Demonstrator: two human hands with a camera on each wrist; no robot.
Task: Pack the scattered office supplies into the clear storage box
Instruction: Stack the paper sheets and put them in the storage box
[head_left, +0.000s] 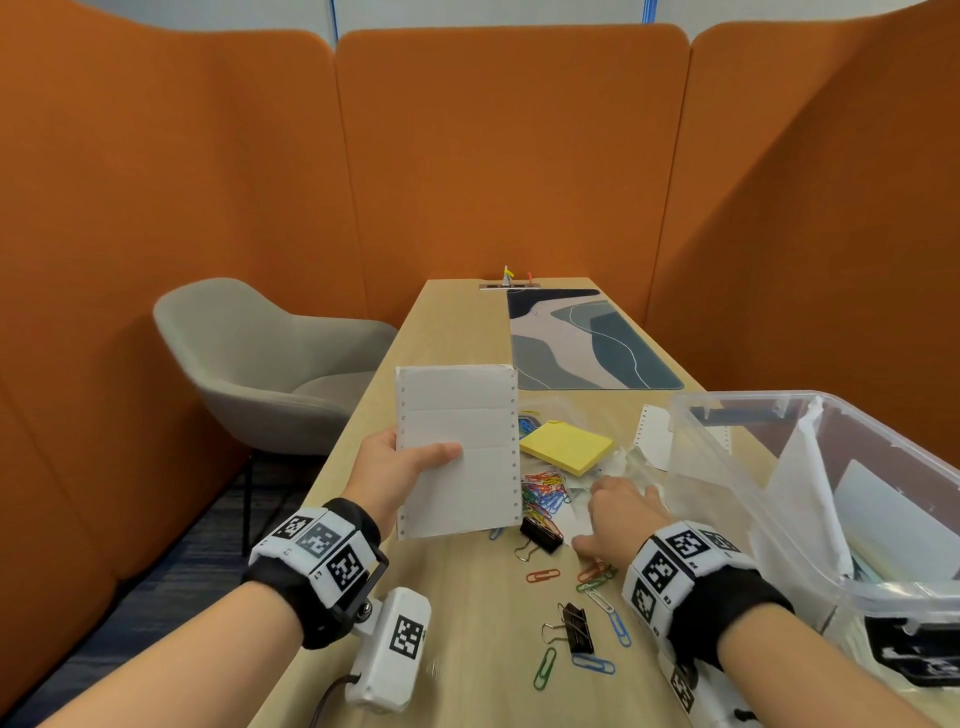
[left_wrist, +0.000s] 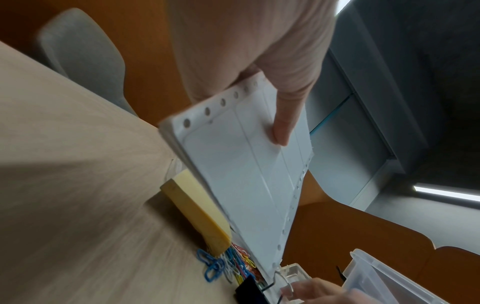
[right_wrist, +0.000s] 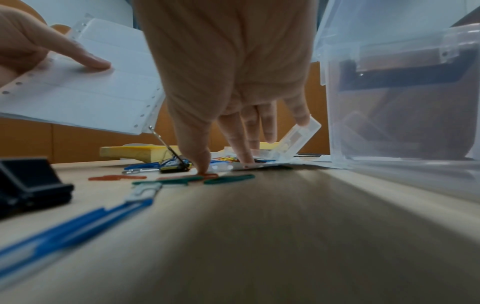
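My left hand (head_left: 415, 462) holds a stack of white label sheets (head_left: 457, 447) with punched edges upright above the table, thumb on the front face (left_wrist: 281, 123). My right hand (head_left: 613, 509) is down on the table with straight fingers; its fingertips (right_wrist: 246, 156) touch a small clear plastic case (right_wrist: 298, 133) and the thumb presses among loose paper clips (head_left: 597, 577). The clear storage box (head_left: 753, 397) stands at the right, close beside the right hand, with white sheets inside. A yellow sticky-note pad (head_left: 566, 447), a heap of coloured paper clips (head_left: 543, 491) and two black binder clips (head_left: 540, 535) (head_left: 579, 626) lie between the hands.
A patterned desk mat (head_left: 582, 338) lies at the table's far end. A loose white sheet (head_left: 652, 434) lies behind the box. A grey chair (head_left: 260, 364) stands off the table's left edge. Orange partitions enclose the space.
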